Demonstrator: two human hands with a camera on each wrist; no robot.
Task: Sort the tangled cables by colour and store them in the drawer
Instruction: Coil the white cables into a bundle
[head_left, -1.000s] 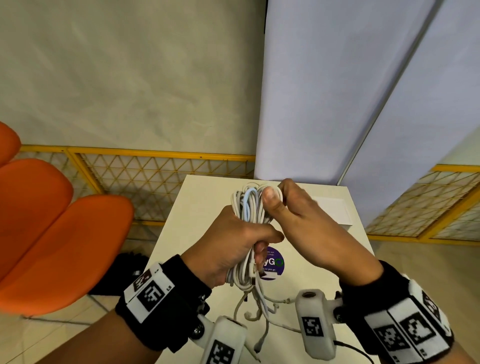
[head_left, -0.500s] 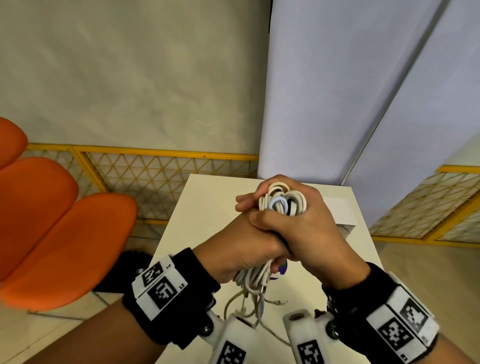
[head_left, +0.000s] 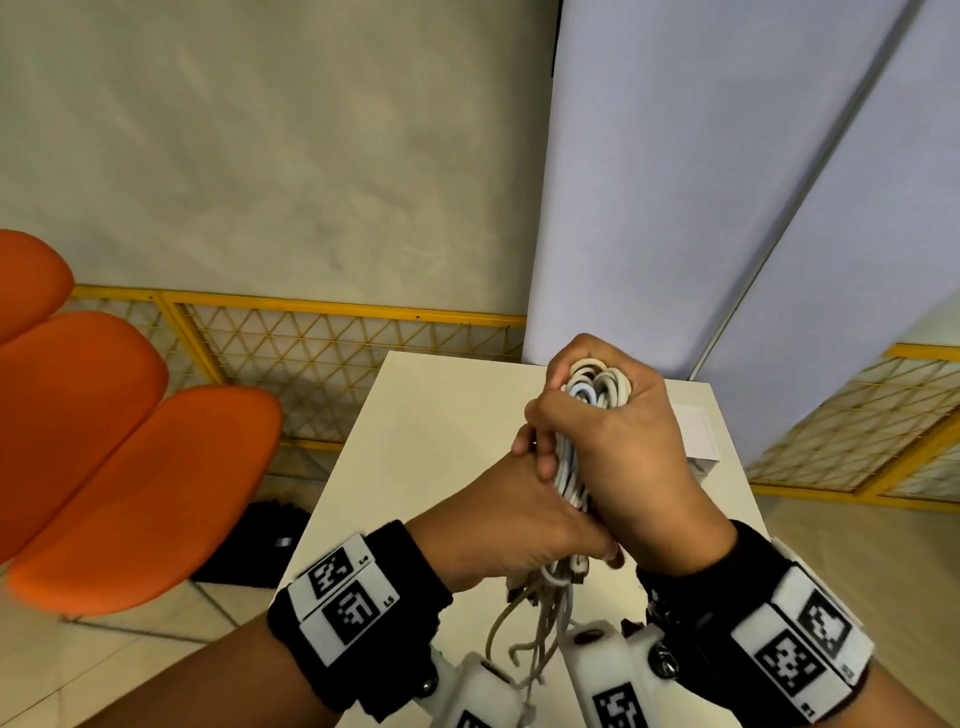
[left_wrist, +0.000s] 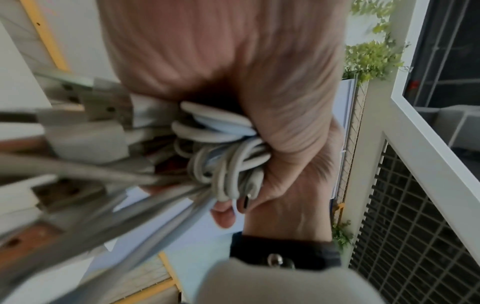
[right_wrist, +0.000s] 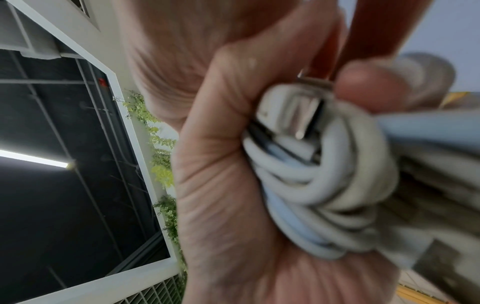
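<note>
A: White cable bundle (head_left: 574, 457) was held above the table's (head_left: 415, 447) far edge; left hand (head_left: 514, 525) gripped its lower part.
B: Right hand (head_left: 628, 462) had shifted from pinching the loops to closing round them. Bundling looked complete; drawer unseen.

White cable bundle (head_left: 584, 415), w/ one pale-blue strand, is held coiled upright above the desk (head_left: 441, 441); loose ends w/ plugs (head_left: 530, 629) are hung below.
</note>
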